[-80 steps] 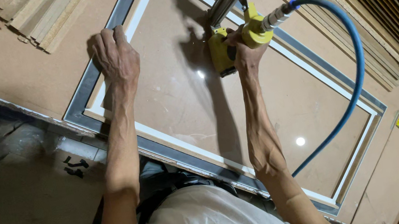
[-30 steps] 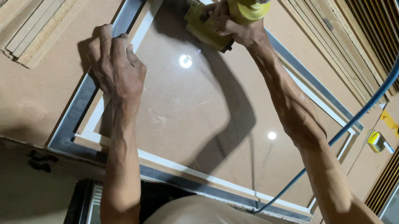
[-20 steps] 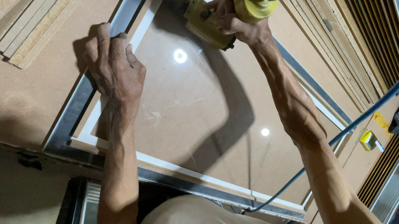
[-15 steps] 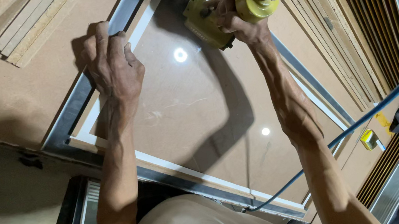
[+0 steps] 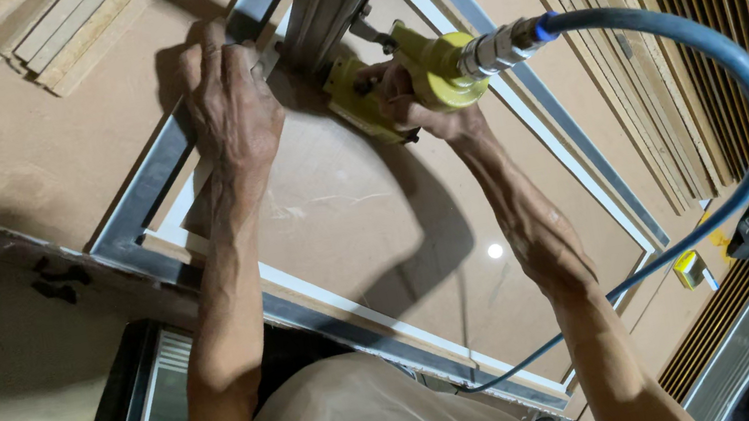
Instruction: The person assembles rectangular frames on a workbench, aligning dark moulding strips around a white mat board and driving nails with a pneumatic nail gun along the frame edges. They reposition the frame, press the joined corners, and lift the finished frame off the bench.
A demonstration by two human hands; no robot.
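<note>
Big brown tabletop carries a grey-and-white frame. Since a moment back both hands slid to its far-left corner: left hand pressed flat on the rail, right hand clamped round the yellow air nailer, blue hose trailing right.
</note>
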